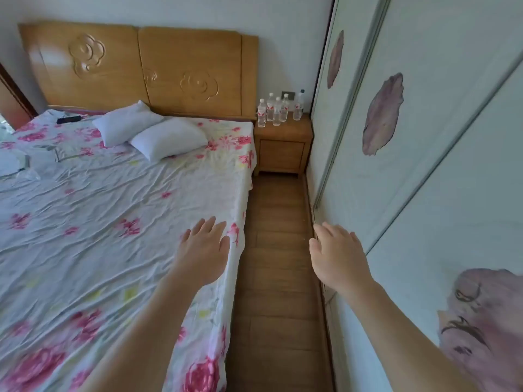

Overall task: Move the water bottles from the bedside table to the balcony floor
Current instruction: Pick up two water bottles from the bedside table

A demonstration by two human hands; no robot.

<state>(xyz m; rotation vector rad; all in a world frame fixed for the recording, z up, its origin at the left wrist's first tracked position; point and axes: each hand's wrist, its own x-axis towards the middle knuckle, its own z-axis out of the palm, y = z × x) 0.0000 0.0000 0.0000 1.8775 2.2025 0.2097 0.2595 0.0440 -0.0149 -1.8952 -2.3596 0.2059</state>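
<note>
Both hands, left hand (205, 250) and right hand (336, 256), reach forward spread and empty; five water bottles (278, 110) stand on the far bedside table (283, 134).

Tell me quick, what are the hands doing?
Left hand: open, holding nothing.
Right hand: open, holding nothing.

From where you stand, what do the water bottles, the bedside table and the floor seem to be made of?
The water bottles look like clear, thin plastic: one sees through them, and they have pale caps and red labels. The bedside table appears to be wood or wood veneer, honey-coloured with a smooth satin finish. The floor shows brown planks with seams, probably wood or laminate.
</note>
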